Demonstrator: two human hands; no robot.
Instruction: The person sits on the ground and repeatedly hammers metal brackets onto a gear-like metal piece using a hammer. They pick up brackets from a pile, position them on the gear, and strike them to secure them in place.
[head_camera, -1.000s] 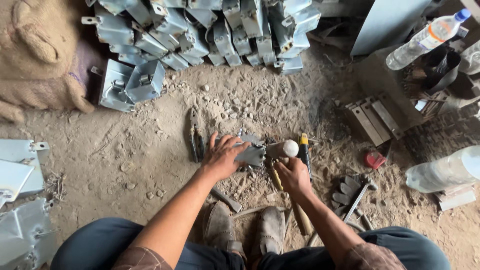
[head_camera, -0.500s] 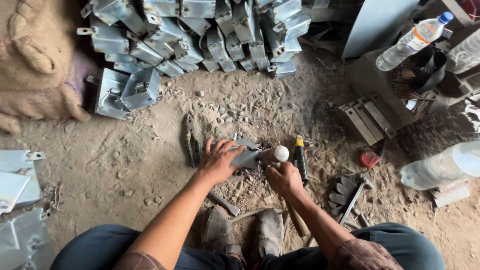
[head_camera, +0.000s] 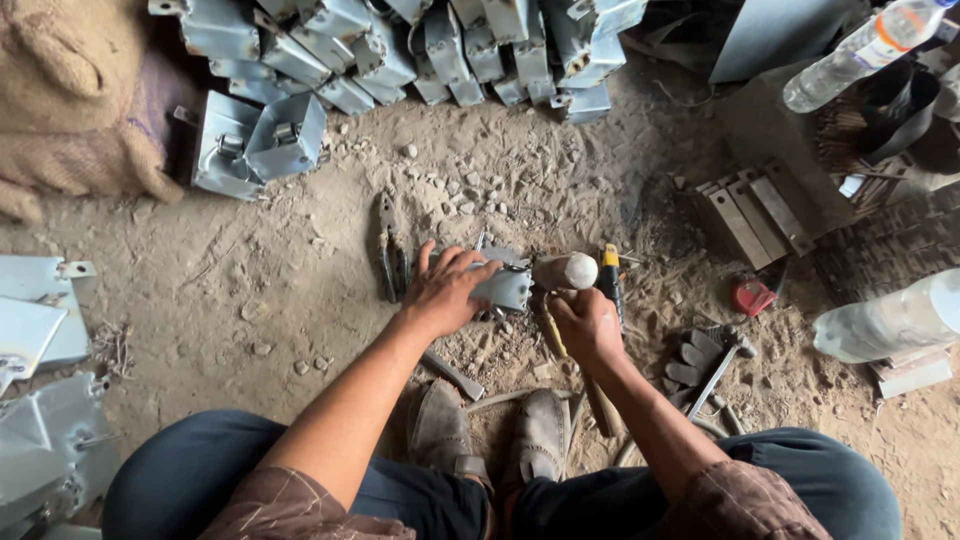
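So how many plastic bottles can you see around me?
2. One bottle lies at the top right corner; another bottle lies on the dirt at the right edge. Others may sit out of view.

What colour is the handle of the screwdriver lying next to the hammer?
The screwdriver handle is yellow and black, seen in the head view, just right of the hammer.

Lots lying around the work spot on the dirt floor: a big stack of grey metal boxes (head_camera: 400, 50) up top, burlap sack (head_camera: 70, 100) far upper left, pliers (head_camera: 388, 250) just left, red tape measure (head_camera: 752, 296) off right, two plastic bottles (head_camera: 890, 320) further right, flat metal bars (head_camera: 755, 215).
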